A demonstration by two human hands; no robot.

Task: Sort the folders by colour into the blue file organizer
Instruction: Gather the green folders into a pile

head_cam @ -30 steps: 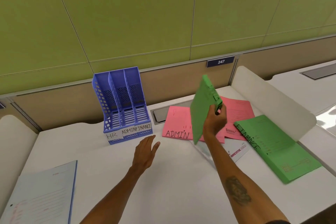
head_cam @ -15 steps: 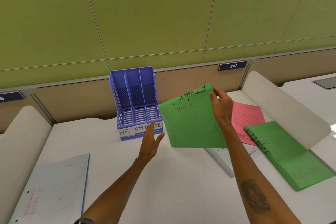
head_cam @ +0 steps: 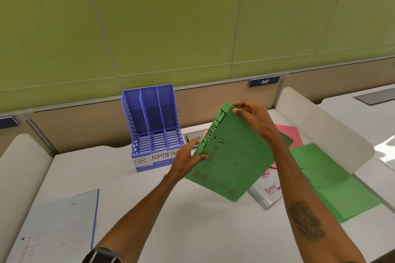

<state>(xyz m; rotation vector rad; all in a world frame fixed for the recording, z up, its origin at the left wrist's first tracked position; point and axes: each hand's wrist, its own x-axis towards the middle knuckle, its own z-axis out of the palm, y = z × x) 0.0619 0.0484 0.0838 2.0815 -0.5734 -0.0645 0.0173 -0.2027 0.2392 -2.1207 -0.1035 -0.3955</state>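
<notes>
The left hand, open and apart a moment ago, now pinches the spine edge of the green folder (marked FINANCE) while the right hand grips its top corner, so it hangs tilted in the air, ready, I think, for the empty blue organizer behind.

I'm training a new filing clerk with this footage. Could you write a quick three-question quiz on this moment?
1. True or false: the blue file organizer already holds a folder.
2. The word written on the held green folder is: A) HR B) ADMIN C) FINANCE
3. Fill in: the held folder's top corner is pinched by the ___ hand.

Key: 1 false; 2 C; 3 right hand.
</notes>
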